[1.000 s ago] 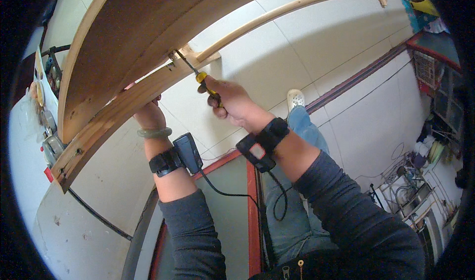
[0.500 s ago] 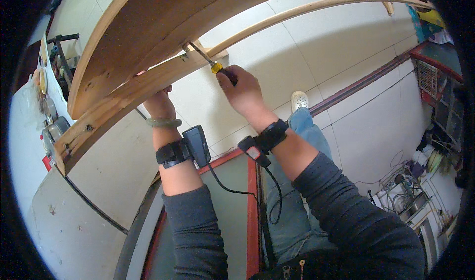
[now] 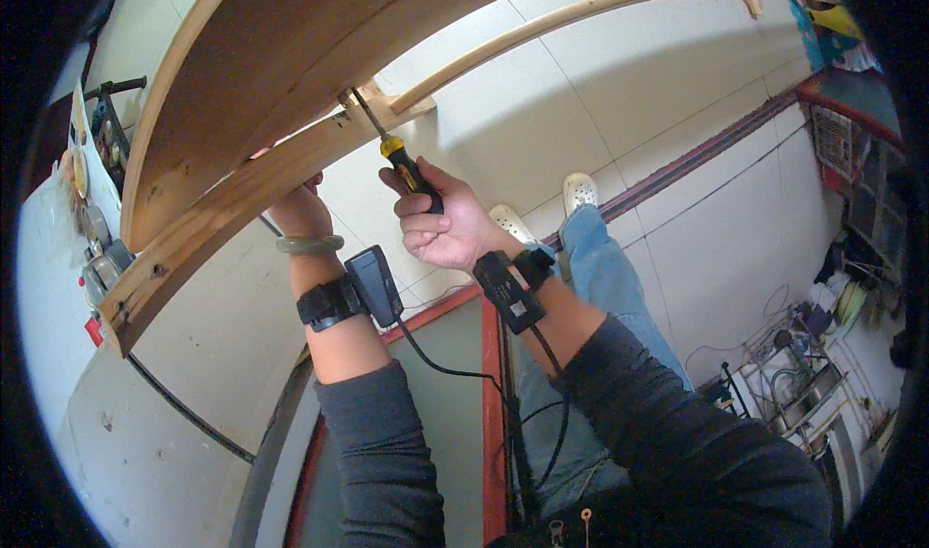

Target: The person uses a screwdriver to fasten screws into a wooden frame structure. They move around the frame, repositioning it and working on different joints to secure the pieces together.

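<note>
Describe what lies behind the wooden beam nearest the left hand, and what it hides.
Behind the wooden beam, the left hand is partly visible, with pale floor tiles beyond. The beam covers most of the hand's fingers, so their grip cannot be seen.

You appear to be in a home, judging by the tiled floor [image 3: 619, 88], your foam clogs [image 3: 580, 191] and apparently heaped cloths [image 3: 829, 291].
</note>
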A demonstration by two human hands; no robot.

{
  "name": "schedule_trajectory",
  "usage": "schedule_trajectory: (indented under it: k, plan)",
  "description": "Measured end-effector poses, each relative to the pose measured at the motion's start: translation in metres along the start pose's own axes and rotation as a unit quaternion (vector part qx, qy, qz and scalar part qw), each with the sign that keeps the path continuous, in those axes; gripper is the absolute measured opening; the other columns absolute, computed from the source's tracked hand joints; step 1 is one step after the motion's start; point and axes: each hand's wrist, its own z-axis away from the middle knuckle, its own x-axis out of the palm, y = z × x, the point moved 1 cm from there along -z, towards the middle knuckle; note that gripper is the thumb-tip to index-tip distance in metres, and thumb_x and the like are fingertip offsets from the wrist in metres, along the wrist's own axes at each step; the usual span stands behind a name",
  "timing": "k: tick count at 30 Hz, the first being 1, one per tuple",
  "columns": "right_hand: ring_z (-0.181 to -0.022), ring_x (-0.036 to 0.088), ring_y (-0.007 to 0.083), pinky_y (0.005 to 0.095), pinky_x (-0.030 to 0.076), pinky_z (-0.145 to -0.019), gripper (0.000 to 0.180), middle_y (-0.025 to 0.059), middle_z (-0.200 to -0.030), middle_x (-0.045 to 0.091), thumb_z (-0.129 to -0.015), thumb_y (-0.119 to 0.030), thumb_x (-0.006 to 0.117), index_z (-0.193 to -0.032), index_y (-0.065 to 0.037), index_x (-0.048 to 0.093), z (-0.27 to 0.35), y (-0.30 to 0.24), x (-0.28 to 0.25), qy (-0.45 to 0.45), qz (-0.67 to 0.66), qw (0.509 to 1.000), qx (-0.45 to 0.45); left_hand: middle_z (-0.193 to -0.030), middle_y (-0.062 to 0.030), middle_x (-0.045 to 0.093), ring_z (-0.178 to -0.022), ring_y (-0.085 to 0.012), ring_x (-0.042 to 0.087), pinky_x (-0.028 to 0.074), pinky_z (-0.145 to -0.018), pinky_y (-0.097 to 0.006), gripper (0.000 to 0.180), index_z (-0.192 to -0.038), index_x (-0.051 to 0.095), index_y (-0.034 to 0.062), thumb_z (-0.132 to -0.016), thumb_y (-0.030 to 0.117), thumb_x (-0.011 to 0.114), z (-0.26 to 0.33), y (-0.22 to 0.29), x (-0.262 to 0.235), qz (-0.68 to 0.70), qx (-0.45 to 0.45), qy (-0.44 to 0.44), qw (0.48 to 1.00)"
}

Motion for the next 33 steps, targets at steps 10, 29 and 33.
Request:
schedule_trajectory:
  k: [10, 29, 33]
  plan:
    - [-0.061, 0.061, 0.0221, 0.0296, 0.047, -0.056, 0.033, 0.0138, -0.073, 0.063, -0.083, -0.028, 0.059, -0.103, -0.002, 0.060, -0.002, -0.014, 0.019, 0.344, 0.788, 0.318, -0.400, -0.068, 0.0005, 0.048, -0.054, -0.0096, 0.045, 0.035, -0.046, -0.023, 0.023, -0.094, 0.045, 0.0116, -0.091, 0.035, 0.046, -0.001, 0.009, 0.001, -0.019, -0.007, -0.022, 1.000]
    - [-0.064, 0.058, 0.0228, 0.0352, 0.045, -0.055, 0.023, 0.0110, -0.073, 0.060, -0.083, -0.026, 0.052, -0.095, -0.008, 0.058, -0.005, -0.028, 0.030, 0.303, 0.619, 0.687, -0.230, -0.077, 0.0048, 0.051, -0.062, -0.0064, 0.046, 0.037, -0.052, -0.021, 0.055, -0.110, 0.045, 0.0138, -0.081, 0.061, 0.047, -0.040, -0.021, -0.029, -0.092, 0.016, -0.217, 0.972]
    - [-0.056, 0.048, 0.0110, 0.0243, 0.036, -0.049, 0.020, 0.0027, -0.072, 0.055, -0.088, -0.027, 0.044, -0.099, -0.015, 0.056, 0.003, -0.014, 0.030, 0.170, 0.152, 0.969, -0.094, -0.100, -0.0056, 0.054, -0.093, -0.0167, 0.050, 0.042, -0.080, -0.031, 0.027, -0.107, 0.050, 0.0089, -0.089, 0.028, 0.053, -0.038, -0.030, -0.028, -0.083, 0.047, -0.059, 0.994]
